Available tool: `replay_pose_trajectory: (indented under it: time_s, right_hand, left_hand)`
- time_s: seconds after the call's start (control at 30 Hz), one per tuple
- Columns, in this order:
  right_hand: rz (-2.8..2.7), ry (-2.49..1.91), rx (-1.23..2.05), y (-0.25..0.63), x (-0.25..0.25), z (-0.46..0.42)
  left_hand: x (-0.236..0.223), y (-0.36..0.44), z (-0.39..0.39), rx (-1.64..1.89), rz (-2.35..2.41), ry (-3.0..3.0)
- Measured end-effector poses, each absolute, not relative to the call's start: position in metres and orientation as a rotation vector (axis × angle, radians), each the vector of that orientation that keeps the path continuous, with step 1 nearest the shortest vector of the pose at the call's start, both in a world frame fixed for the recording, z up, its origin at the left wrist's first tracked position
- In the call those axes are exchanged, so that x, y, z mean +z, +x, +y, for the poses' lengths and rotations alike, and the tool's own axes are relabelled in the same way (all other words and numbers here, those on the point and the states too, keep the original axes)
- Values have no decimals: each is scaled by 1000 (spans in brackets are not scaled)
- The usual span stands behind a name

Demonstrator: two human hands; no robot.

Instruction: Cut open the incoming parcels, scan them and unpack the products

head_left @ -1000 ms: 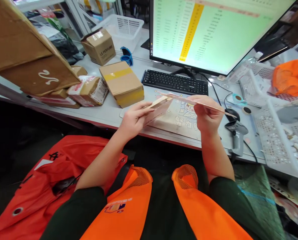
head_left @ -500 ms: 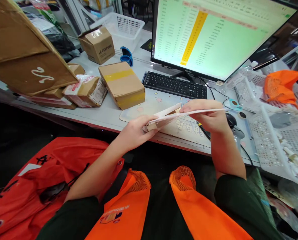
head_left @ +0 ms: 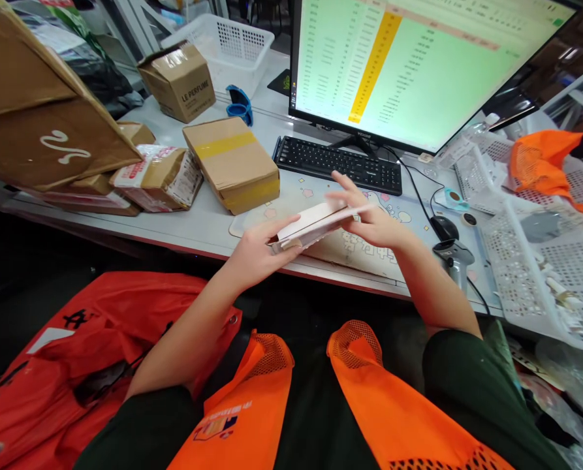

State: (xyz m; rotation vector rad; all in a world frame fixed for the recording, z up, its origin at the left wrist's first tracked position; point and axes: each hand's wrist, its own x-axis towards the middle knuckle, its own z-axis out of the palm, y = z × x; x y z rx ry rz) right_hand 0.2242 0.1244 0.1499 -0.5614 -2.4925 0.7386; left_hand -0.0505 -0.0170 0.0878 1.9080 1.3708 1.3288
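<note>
A flat white box (head_left: pixel 311 223) with a thin white panel along its side is held above the front part of the desk mat. My left hand (head_left: pixel 262 251) grips its left end, thumb on top and fingers underneath. At the far right end is my right hand (head_left: pixel 372 219), its fingers spread and partly smeared by motion, touching or very near the box's edge. What the box contains is hidden. Behind the hands lies a black keyboard (head_left: pixel 337 163), and a patterned desk mat (head_left: pixel 369 251) spreads beneath them.
Left of the mat sit a taped brown carton (head_left: pixel 232 156), a smaller parcel (head_left: pixel 158 179) and a perfume carton (head_left: pixel 183 85). A monitor (head_left: pixel 418 65) rises behind the keyboard. At right are a mouse (head_left: pixel 444 228), a handheld scanner (head_left: pixel 455 254) and white baskets (head_left: pixel 516 274). A red bag (head_left: pixel 139 313) lies lower left.
The long white panel that my right hand held out to the right now lies closer along the box. My right hand has moved left and its fingers have spread; my left hand keeps its grip.
</note>
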Motion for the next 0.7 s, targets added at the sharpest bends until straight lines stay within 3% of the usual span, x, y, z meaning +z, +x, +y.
replay_pose_trajectory:
  time_s: [0.2, 0.33, 0.53, 0.7]
  right_hand:
    - [-2463, -521, 313, 211, 166, 91]
    - [-2633, -646, 50, 193, 146, 92]
    - [-2688, -785, -5, 167, 135, 110]
    - [-2284, -1137, -167, 272, 140, 90]
  left_hand:
    - [84, -54, -4, 1351, 1393, 1836]
    - [78, -60, 4, 1435, 1442, 1800]
    - [68, -62, 13, 1479, 1479, 2023]
    - [48, -59, 16, 1855, 1419, 1666]
